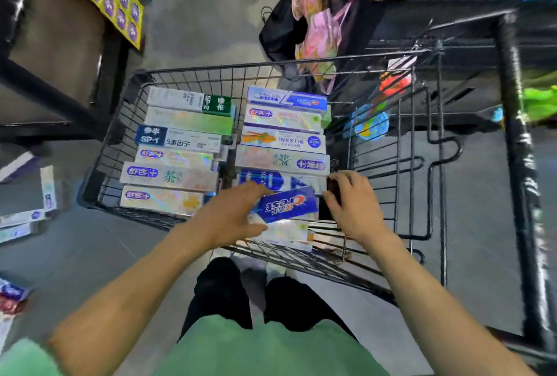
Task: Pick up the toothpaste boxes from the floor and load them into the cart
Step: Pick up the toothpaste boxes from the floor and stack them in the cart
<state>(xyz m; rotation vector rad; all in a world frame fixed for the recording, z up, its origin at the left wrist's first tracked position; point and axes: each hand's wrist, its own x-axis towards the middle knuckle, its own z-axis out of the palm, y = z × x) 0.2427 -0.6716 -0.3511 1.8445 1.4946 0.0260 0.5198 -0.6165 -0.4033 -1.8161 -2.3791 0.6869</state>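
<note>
- Two rows of toothpaste boxes (177, 140) already fill the black wire cart (211, 69), and we stand over its near end with both hands inside the basket.
- Our left hand (232, 215) curls around one end of a blue Crest box (287, 205), thumb beneath and fingers over the top; the box sits tilted atop the near end of the right-hand row, not yet flat.
- Our right hand (351, 203) hovers at the box's other end with fingers bent; whether it touches the carton or grips the dark thing under its fingertips, we cannot tell.
- Beneath the Crest box lies a holographic box (286, 232) hard against the near wall, so we judge the perch shallow: let go while it is skewed and the box may slide off the stack or wedge crosswise between the rows.
- Several more boxes (33, 212) remain on the grey floor to our left, with another red-and-blue carton (12, 297) near our feet; we could tread on them when turning from the cart.
- Motion blur at the frame's right edge hides detail there.
</note>
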